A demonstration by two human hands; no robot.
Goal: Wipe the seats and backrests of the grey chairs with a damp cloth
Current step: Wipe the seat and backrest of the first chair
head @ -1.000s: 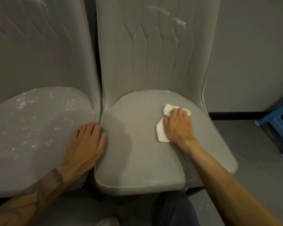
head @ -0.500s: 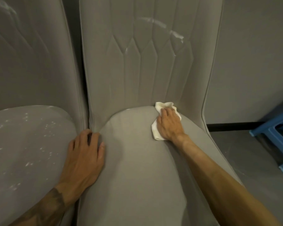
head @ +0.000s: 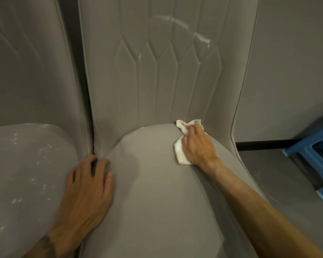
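Two grey chairs stand side by side. On the right chair's seat (head: 157, 192), my right hand (head: 198, 146) presses a crumpled white cloth (head: 180, 153) against the back edge, where the seat meets the quilted backrest (head: 157, 71). White streaks mark the upper part of that backrest. My left hand (head: 88, 190) rests with spread fingers on the seat's left edge, at the gap between the chairs. The left chair's seat (head: 22, 174) is speckled with pale spots below its own backrest (head: 26, 62).
A grey wall (head: 296, 62) rises right of the chairs, with a black skirting strip at floor level. A blue plastic stool (head: 317, 161) stands on the grey floor (head: 280, 179) at the far right.
My right hand has slid the cloth from the middle of the seat to its back edge by the backrest. The view has moved closer; my left hand stayed at the seat's left edge.
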